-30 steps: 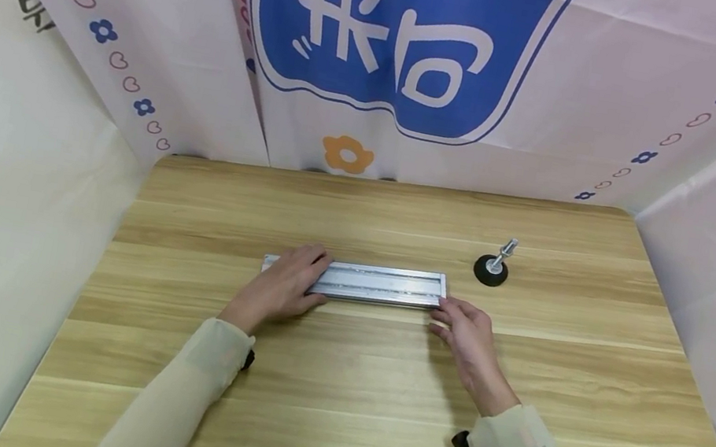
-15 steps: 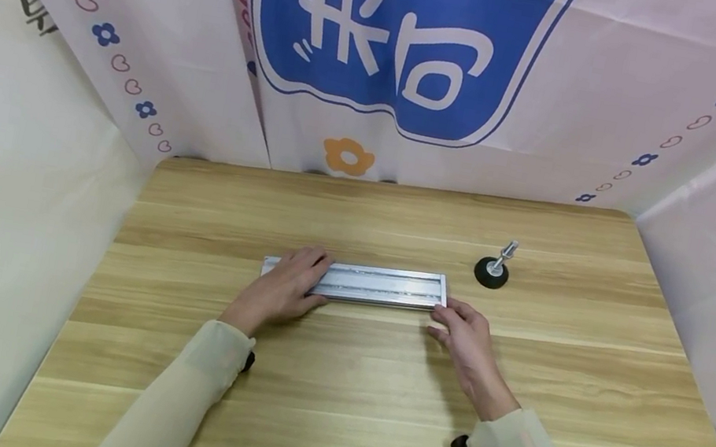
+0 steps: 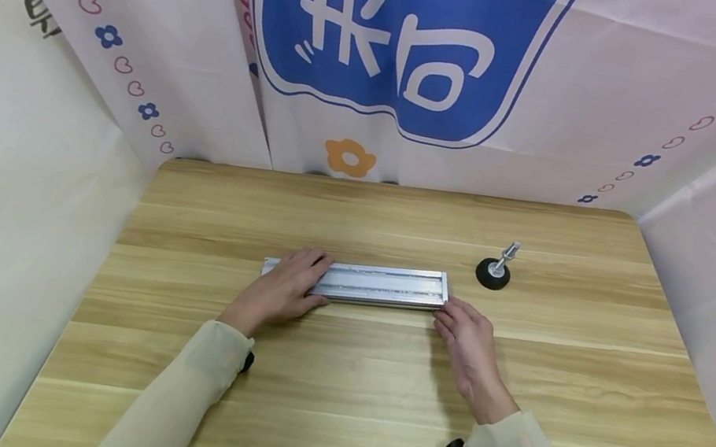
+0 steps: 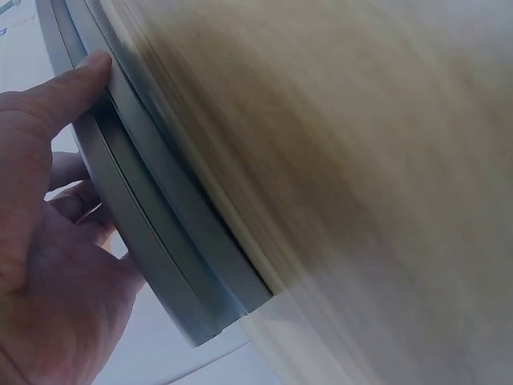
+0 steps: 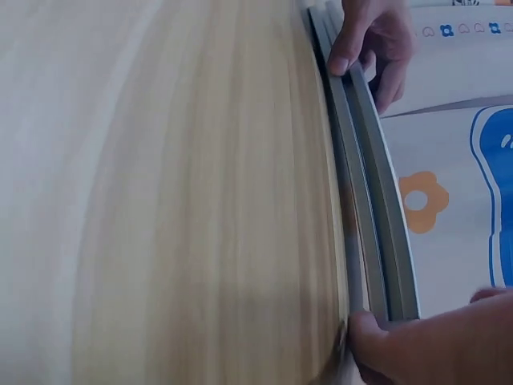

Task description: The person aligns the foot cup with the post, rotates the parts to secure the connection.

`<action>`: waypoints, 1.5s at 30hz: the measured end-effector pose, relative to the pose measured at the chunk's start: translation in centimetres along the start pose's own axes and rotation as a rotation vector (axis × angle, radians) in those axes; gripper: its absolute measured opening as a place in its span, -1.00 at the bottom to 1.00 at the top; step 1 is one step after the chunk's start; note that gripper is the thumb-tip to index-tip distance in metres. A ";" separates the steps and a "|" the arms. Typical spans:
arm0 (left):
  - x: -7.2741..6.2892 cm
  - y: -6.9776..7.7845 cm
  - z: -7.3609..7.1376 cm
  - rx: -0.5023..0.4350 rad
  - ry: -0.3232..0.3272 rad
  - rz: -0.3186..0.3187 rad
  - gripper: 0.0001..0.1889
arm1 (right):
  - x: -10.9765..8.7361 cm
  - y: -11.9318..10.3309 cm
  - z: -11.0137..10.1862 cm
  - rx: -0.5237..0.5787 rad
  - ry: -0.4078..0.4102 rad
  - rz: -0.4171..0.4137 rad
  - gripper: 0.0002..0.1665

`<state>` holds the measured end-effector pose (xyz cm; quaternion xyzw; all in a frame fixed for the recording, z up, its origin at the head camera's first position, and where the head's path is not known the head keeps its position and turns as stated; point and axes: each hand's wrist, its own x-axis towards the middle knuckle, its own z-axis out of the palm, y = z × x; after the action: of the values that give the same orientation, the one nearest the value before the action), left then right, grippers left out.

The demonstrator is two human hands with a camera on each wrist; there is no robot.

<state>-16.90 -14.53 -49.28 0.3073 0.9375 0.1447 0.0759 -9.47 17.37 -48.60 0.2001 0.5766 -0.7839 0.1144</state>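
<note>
A silver aluminium profile [image 3: 383,284] with lengthwise grooves lies crosswise in the middle of the table in the head view. My left hand [image 3: 290,279] grips it near its left end, the palm over the top and the thumb on the near side. In the left wrist view, the thumb [image 4: 96,70] presses the grooved side while the other fingers pass behind. My right hand [image 3: 469,339] holds the near right corner with its fingertips, and that end sits slightly raised. The right wrist view shows the right thumb [image 5: 367,333] low at the profile's end.
A levelling foot [image 3: 493,273] with a black round base and a threaded metal stud stands beyond the right hand. The wooden table [image 3: 327,442] meets a printed cloth [image 3: 561,131] at the back, with white cloth at both sides.
The profile's right end has come up slightly, with the right fingertips moving further under its corner. The left hand keeps its place.
</note>
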 end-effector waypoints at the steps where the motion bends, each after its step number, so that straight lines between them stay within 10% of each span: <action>1: 0.0 0.0 0.0 -0.005 0.002 -0.001 -0.28 | 0.0 0.0 0.0 0.030 -0.005 0.003 -0.39; 13: -0.2 0.0 0.0 -0.017 0.018 0.002 -0.27 | 0.0 0.3 0.8 0.451 0.050 0.139 -0.30; 28: -0.2 0.4 -0.3 -0.029 0.013 0.007 -0.29 | 0.1 0.6 1.6 0.529 0.077 0.147 -0.29; 36: -0.3 0.5 -0.5 -0.033 0.025 0.009 -0.28 | 0.1 0.7 2.2 0.538 0.126 0.157 -0.63; 45: -0.4 0.4 -0.5 -0.026 0.032 0.025 -0.29 | 0.3 0.8 2.5 0.503 0.099 0.142 -0.35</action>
<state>-16.47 -14.53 -48.66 0.3155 0.9327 0.1628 0.0633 -9.89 14.73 -48.83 0.3000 0.3532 -0.8818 0.0875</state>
